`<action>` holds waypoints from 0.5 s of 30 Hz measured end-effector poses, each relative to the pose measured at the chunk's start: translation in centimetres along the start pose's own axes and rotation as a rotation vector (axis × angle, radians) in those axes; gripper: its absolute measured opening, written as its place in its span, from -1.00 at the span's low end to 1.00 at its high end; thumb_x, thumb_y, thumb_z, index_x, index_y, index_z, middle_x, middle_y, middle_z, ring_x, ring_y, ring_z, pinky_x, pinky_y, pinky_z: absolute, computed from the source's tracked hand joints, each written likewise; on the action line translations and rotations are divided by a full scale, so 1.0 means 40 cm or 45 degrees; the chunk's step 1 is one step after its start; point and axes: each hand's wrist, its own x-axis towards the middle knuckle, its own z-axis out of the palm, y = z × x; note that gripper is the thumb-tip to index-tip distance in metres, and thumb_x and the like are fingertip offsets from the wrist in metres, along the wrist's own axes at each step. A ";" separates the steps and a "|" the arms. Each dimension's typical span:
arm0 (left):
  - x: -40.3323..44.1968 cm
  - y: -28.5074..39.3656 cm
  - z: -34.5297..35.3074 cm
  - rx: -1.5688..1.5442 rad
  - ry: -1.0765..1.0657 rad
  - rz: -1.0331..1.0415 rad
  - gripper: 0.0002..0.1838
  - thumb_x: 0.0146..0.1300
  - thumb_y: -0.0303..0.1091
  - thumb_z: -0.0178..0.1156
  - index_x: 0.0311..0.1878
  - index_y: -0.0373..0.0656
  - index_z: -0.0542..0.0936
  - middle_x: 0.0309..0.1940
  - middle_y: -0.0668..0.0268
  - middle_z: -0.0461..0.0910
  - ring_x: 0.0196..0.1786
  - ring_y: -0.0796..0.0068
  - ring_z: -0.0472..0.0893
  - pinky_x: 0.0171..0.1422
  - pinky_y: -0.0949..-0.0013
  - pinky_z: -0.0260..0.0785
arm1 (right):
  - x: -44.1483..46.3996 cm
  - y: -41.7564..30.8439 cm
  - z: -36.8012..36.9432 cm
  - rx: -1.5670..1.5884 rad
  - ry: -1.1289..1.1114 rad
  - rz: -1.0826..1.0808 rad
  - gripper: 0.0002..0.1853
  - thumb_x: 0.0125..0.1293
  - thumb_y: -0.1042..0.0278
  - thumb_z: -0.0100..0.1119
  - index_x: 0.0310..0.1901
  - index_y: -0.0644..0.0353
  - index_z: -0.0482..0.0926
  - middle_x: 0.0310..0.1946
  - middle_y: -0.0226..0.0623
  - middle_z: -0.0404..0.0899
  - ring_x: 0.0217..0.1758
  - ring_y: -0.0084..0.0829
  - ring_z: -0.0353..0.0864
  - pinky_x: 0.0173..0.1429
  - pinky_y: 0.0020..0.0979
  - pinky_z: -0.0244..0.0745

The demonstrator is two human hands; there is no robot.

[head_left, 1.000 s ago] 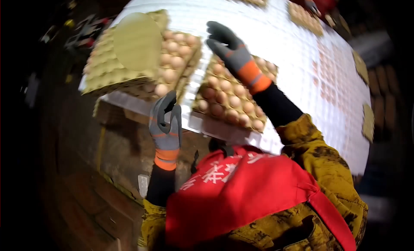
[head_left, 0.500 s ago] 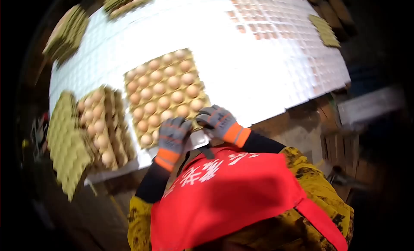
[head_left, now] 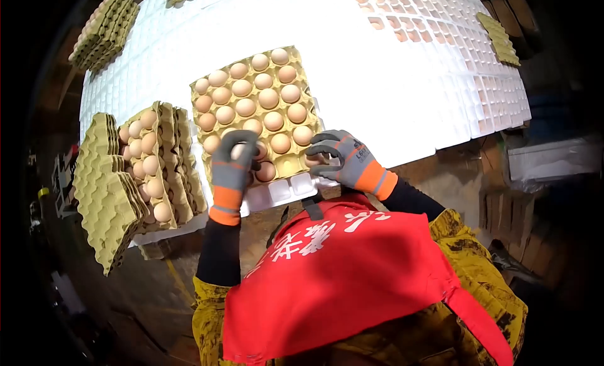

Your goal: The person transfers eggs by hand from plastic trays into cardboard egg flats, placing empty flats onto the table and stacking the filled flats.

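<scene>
A pulp tray [head_left: 287, 165] filled with brown eggs [head_left: 268, 99] lies in front of me on white plastic trays, with one bare cup near its front edge. My left hand [head_left: 231, 168], in a grey and orange glove, is over the tray's front left part, its fingers curled round an egg [head_left: 238, 151]. At the front right corner my right hand [head_left: 346, 157], gloved alike, has its bent fingers on another egg [head_left: 314, 159], partly hidden beneath them. Whether either egg is lifted from its cup I cannot tell.
Left of the tray, tilted pulp trays with eggs [head_left: 162, 212] lean beside stacked pulp trays [head_left: 104, 196]. Another egg tray stack [head_left: 106, 32] stands at the far left. White trays with eggs [head_left: 402, 32] and a pulp tray [head_left: 498, 39] are at the right.
My hands, close together at the tray's front edge before, are now apart. The left has moved over the eggs; the right has shifted to the corner. The view has shifted slightly.
</scene>
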 end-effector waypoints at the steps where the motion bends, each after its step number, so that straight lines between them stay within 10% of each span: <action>1: 0.009 -0.015 0.035 0.385 0.062 0.611 -0.73 0.26 -0.36 0.36 -0.01 -0.22 0.66 -0.11 0.25 0.64 -0.08 0.48 0.62 0.00 0.37 0.49 | 0.010 0.002 0.007 0.095 -0.026 0.117 -0.63 0.22 0.12 0.37 0.05 -0.03 0.66 0.06 -0.31 0.61 0.12 -0.17 0.56 0.24 -0.17 0.50; 4: 0.022 -0.046 0.075 1.115 0.001 1.067 -0.52 0.16 -0.28 0.40 0.17 -0.08 0.59 0.03 0.17 0.60 -0.04 0.17 0.63 0.02 0.20 0.52 | 0.073 0.002 0.018 -0.247 0.068 0.053 -0.60 0.28 0.09 0.29 0.13 -0.06 0.61 0.04 -0.31 0.60 0.11 -0.14 0.56 0.20 -0.16 0.51; 8: 0.049 -0.046 0.142 1.801 -0.221 0.630 -0.55 0.13 -0.29 0.40 0.12 -0.04 0.56 0.04 0.23 0.60 -0.03 0.13 0.65 -0.01 0.17 0.54 | 0.137 0.041 0.044 -0.301 -0.167 0.098 -0.60 0.30 0.06 0.22 0.14 -0.05 0.61 -0.02 -0.27 0.61 0.08 -0.17 0.58 0.15 -0.14 0.52; 12: 0.050 -0.041 0.055 0.772 -0.043 0.782 -0.58 0.14 -0.39 0.34 0.12 -0.06 0.63 0.04 0.18 0.58 -0.06 0.16 0.66 0.00 0.23 0.54 | 0.093 0.084 -0.012 0.949 0.137 0.426 -0.62 0.34 0.26 0.26 0.15 0.18 0.61 0.01 -0.25 0.67 0.06 -0.30 0.69 0.17 -0.24 0.60; 15: 0.067 -0.028 0.008 1.028 0.247 0.813 -0.50 0.17 -0.40 0.30 0.23 0.04 0.62 0.23 0.13 0.49 0.04 0.12 0.63 0.05 0.20 0.54 | 0.109 0.080 -0.037 1.566 0.308 0.599 -0.62 0.35 0.31 0.24 0.16 0.24 0.59 0.12 -0.26 0.57 0.08 -0.41 0.63 0.11 -0.29 0.63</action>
